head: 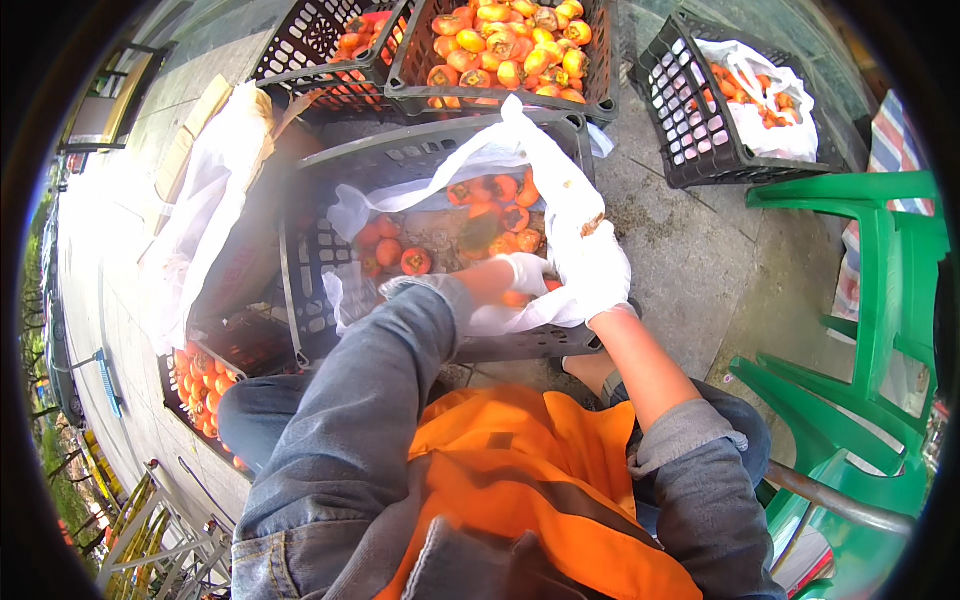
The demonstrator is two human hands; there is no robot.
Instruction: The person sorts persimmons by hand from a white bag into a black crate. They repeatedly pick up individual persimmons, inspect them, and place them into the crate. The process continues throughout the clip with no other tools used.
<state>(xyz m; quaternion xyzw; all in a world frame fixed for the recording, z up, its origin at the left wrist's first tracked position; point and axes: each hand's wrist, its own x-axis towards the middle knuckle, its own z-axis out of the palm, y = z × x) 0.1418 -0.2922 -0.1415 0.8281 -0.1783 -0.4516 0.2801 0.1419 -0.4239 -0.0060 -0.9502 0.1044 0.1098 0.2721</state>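
Before me stands a black plastic crate (pixel 442 139) lined with a white plastic bag (pixel 480 161), with several orange persimmons (pixel 416 261) lying in it. Both my hands wear white gloves. My right hand (pixel 606 274) is at the crate's right side, on the white liner; a brown-stained bit shows at its fingers. My left hand (pixel 529 274) reaches into the crate near the right end, beside a persimmon partly hidden under it. Whether its fingers grip that fruit I cannot tell. Some persimmons sit at the left, others at the back right.
Crates of persimmons (pixel 510 52) stand behind; another crate (pixel 675 112) at the back right holds a bag of fruit. A carton with white plastic (pixel 202 217) is at the left, above a fruit-filled crate (pixel 202 390). Green plastic chairs (pixel 874 300) stand at the right.
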